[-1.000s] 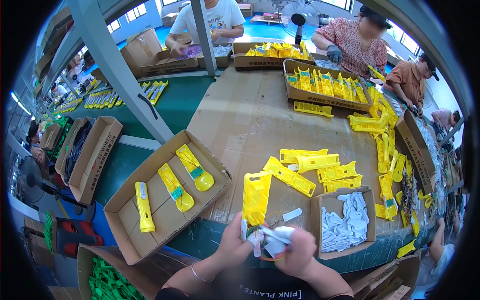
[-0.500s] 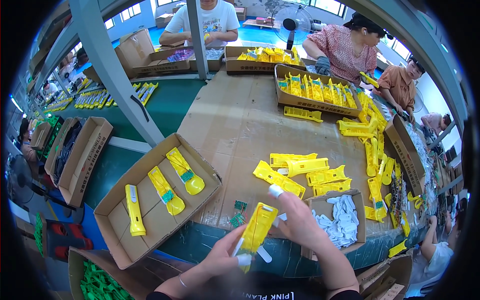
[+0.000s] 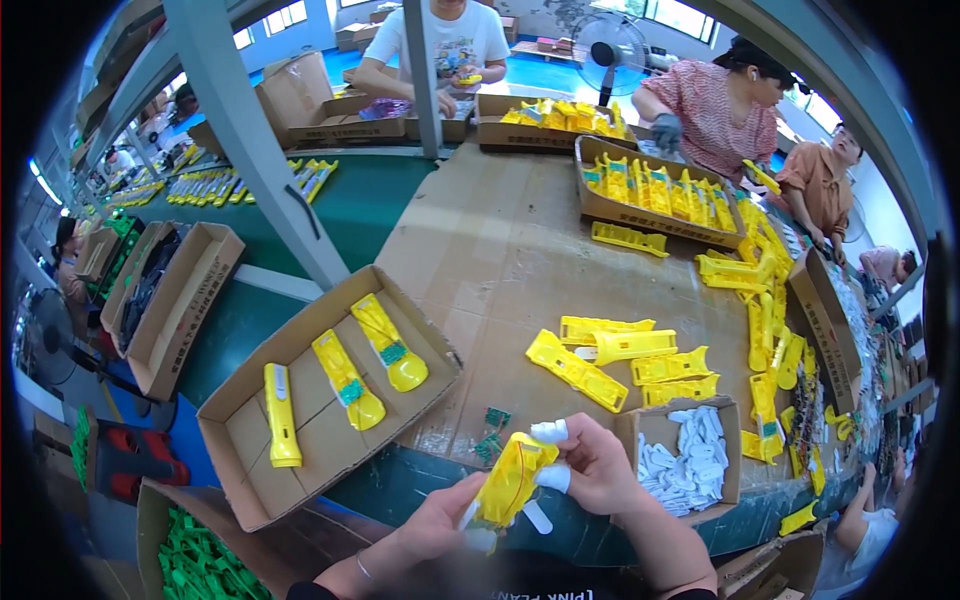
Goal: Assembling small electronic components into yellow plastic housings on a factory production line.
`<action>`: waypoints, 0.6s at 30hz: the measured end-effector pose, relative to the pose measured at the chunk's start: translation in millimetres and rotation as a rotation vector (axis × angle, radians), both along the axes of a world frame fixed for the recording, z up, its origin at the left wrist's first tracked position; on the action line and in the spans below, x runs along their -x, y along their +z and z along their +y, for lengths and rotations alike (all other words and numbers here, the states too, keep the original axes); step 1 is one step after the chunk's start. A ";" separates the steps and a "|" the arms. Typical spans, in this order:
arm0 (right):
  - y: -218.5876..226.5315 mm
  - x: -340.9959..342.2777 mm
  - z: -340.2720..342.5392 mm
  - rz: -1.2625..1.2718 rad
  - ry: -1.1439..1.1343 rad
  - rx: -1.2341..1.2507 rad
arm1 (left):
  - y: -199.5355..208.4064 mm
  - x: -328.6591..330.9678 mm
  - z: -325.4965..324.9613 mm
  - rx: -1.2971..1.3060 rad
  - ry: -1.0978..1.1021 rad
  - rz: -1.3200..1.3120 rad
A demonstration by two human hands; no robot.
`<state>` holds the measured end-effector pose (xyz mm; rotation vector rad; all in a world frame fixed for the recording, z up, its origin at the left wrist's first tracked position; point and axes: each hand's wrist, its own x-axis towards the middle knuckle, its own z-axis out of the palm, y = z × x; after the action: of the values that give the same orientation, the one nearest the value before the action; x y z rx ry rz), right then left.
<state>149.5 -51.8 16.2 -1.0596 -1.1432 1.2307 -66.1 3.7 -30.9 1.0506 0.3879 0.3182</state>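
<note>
My left hand [image 3: 436, 518] grips the lower end of a yellow flashlight shell [image 3: 508, 482], held tilted over the table's near edge, its hollow side showing a thin dark wire. White covers sit on the thumb and a finger of my right hand [image 3: 603, 468], which are at the shell's upper right end, one on either side of its edge. Anything small between those fingertips is hidden. Just beyond the shell lie small green circuit boards [image 3: 489, 446]. A flat white strip [image 3: 538, 517] lies beside the shell on the table edge.
At left, a cardboard tray [image 3: 232, 492] holds three yellow flashlight pieces. A box of white plastic parts [image 3: 690, 462] stands right of my hands. Several yellow shells [image 3: 655, 345] lie beyond, near a filled box [image 3: 655, 212]. Green parts [image 3: 205, 560] fill a lower-left box. Co-workers [image 3: 712, 110] work across the table.
My right hand's fingertips have come down onto the shell's upper end; before, they were raised and apart from it. The whole view has shifted slightly, so the scene sits further right.
</note>
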 end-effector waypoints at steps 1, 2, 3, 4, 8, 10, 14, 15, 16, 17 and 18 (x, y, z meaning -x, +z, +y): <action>2.5 1.2 5.5 -0.026 0.023 -0.004 | -3.7 3.3 6.5 -0.202 0.045 -0.018; 0.7 -4.4 14.9 -0.195 0.081 0.048 | -4.9 8.7 11.2 -0.405 0.088 -0.034; 4.5 -11.8 21.8 -0.239 0.035 0.111 | 4.6 13.3 11.1 -0.159 0.305 0.080; -3.7 -24.1 29.5 -0.660 -0.087 0.041 | 23.6 16.2 27.3 0.185 0.554 -0.023; -53.8 -68.8 38.0 -1.619 -0.255 0.110 | -17.4 78.6 98.6 -0.405 1.025 0.329; -60.5 -69.5 41.1 -1.678 -0.235 0.207 | -31.5 91.0 106.6 -0.431 0.982 0.416; -45.1 -71.5 31.0 -1.590 -0.314 0.009 | 8.1 51.5 83.8 -1.383 1.029 0.913; -31.8 -69.3 24.2 -1.411 -0.300 0.002 | 34.1 30.4 69.2 -1.499 1.039 0.765; -17.0 -67.4 17.2 -1.234 -0.290 -0.003 | 45.8 13.0 60.4 -1.644 0.859 0.626; 1.5 -66.7 8.3 -1.243 -0.302 0.023 | 51.7 -6.8 51.8 -1.766 0.668 0.465; 20.4 -62.3 4.4 -1.032 -0.078 0.139 | 57.1 -22.3 43.3 -1.880 0.458 0.435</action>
<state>211.8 -47.5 36.6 -1.9232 -1.7542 0.6654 -43.8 47.0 26.3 2.9087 0.7232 0.9347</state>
